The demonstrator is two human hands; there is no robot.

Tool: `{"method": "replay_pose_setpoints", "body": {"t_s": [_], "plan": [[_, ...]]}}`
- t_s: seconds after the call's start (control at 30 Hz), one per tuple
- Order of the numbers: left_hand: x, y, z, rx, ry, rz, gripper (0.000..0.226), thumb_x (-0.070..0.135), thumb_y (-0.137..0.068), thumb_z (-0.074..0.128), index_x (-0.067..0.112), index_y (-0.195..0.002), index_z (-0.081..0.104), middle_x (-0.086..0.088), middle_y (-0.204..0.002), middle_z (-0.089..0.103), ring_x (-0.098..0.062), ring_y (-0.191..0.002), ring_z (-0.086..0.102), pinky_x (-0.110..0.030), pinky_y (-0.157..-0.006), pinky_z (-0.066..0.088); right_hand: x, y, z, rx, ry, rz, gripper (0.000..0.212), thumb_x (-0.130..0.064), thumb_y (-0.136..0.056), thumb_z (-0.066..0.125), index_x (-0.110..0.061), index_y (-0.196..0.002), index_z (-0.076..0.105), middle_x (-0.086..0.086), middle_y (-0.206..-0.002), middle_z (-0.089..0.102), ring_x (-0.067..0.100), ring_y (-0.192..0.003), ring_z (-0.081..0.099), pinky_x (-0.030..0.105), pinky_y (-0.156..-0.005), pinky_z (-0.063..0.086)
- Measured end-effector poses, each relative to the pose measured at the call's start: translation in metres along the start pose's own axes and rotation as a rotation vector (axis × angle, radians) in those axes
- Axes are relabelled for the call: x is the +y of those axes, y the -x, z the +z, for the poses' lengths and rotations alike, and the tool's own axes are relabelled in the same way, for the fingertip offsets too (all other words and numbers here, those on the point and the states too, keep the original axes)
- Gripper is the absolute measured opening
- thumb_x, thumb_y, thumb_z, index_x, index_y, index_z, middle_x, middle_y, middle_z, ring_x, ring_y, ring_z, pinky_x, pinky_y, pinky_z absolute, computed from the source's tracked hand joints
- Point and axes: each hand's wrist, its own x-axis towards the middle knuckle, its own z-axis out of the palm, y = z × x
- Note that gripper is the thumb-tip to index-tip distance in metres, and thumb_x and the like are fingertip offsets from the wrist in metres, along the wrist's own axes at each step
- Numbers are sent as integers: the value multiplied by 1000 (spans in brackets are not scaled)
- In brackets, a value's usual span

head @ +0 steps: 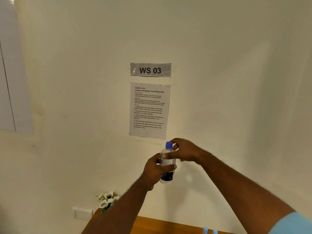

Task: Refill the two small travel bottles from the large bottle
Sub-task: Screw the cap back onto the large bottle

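Observation:
The large bottle [167, 174] is clear with a dark blue label and a blue cap [168, 145]. It is held upright in the air in front of the wall. My left hand [156, 169] grips its body from the left. My right hand [183, 150] pinches the blue cap from the right, thumb and fingers around it. At the bottom edge two light blue tips [210, 231] poke into view above the table; what they belong to I cannot tell.
A wooden table [160, 224] runs along the bottom. White artificial flowers [107, 199] stand at its back left corner near a wall socket [82, 213]. A "WS 03" sign [150, 70] and a printed task sheet [149, 110] hang on the wall.

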Motion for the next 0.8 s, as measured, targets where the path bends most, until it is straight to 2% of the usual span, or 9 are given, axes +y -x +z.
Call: {"method": "replay_pose_setpoints", "body": {"t_s": [0.07,0.13,0.23,0.33,0.43,0.5,0.63,0.7,0.8], "plan": [[-5,1,0,-7,10,23,55,17,-73,91,29,-121,68,1,-112,74,-15,-99,74,-17,-70,59,11,7,14,-35,-64,-26,69,-46,-68,88,-21,-126,58,0,-115,67,19,-98,67,39,-82,61],[-12,2,1,-3,-1,23,53,10,-71,89,33,-115,70,3,-108,76,-11,-95,76,-16,-71,58,20,9,30,-20,-117,-61,57,-39,-68,88,-22,-116,63,0,-109,70,18,-96,68,42,-85,60],[-22,5,2,2,-2,3,57,12,-65,87,31,-116,71,-2,-111,76,-17,-97,77,-28,-83,62,31,7,48,35,-170,-71,53,-38,-67,87,-22,-113,65,-2,-105,71,17,-95,68,41,-89,57],[-37,14,0,-9,-39,-17,60,14,-68,87,27,-124,67,-2,-116,75,-19,-102,75,-38,-93,61,44,2,68,27,-154,-63,56,-44,-65,87,-23,-112,64,-3,-104,71,17,-94,67,41,-88,57],[-64,28,-9,-23,-146,-66,66,31,-67,94,38,-124,62,12,-116,73,-11,-108,70,-23,-86,58,56,-4,100,32,-146,-46,60,-51,-67,86,-24,-115,63,-5,-107,70,16,-95,66,36,-88,55],[-88,36,-22,-15,-259,-122,76,42,-64,95,47,-128,55,20,-127,66,-9,-122,61,-16,-91,46,63,-10,125,36,-160,-27,63,-50,-67,86,-24,-119,61,-5,-110,69,15,-96,64,32,-86,54],[-139,48,-60,28,-512,-243,119,65,-59,89,34,-158,29,4,-160,40,-19,-145,40,-31,-111,37,76,-29,177,-17,-133,27,72,-49,-68,86,-22,-127,56,-2,-118,66,17,-99,60,27,-83,47],[-167,52,-82,60,-691,-247,120,76,-62,79,33,-159,23,0,-164,35,-23,-149,34,-41,-117,35,83,-41,207,-59,-102,60,72,-50,-68,86,-23,-127,54,-2,-119,66,16,-96,58,27,-83,45],[-202,59,-114,111,-1033,-173,114,89,-70,54,29,-161,19,-3,-167,30,-26,-154,26,-47,-123,29,94,-56,251,-110,-81,105,72,-51,-66,86,-25,-126,54,-1,-117,67,17,-95,59,29,-84,48]]}}
